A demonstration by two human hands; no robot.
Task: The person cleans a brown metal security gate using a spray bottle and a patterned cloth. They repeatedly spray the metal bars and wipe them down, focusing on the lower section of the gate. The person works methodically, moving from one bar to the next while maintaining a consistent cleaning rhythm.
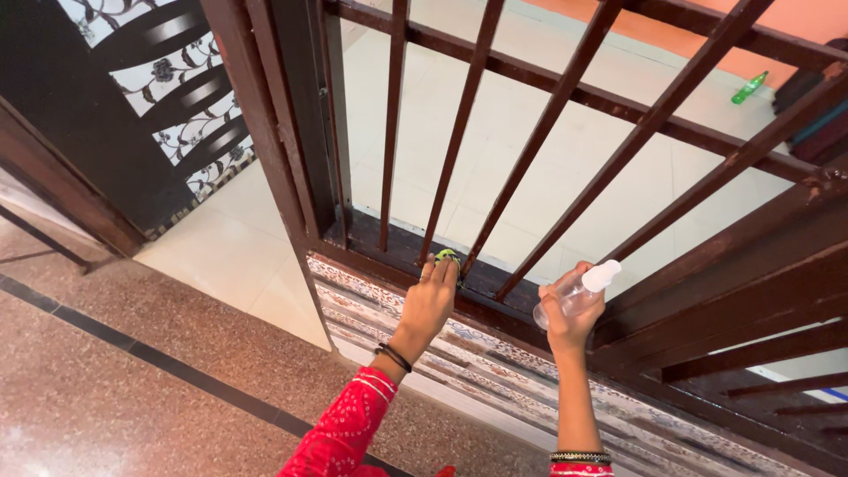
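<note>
Left hand [430, 300] pinches a green scrub pad [446, 257] against the grille's bottom rail [389, 247] — slanted bars [459, 132] crowd it; right hand [570, 320] grips a clear spray bottle [579, 291].

We have the gate [565, 132] before us, its bars rising from the bottom rail [495, 287]. Our left hand [430, 300] presses a pad [446, 257] on that rail between two bars. To its right, well apart, our right hand [570, 318] holds a spray bottle [579, 291]. Behind the bars, a bottle [749, 87] lies on the floor [530, 115].
</note>
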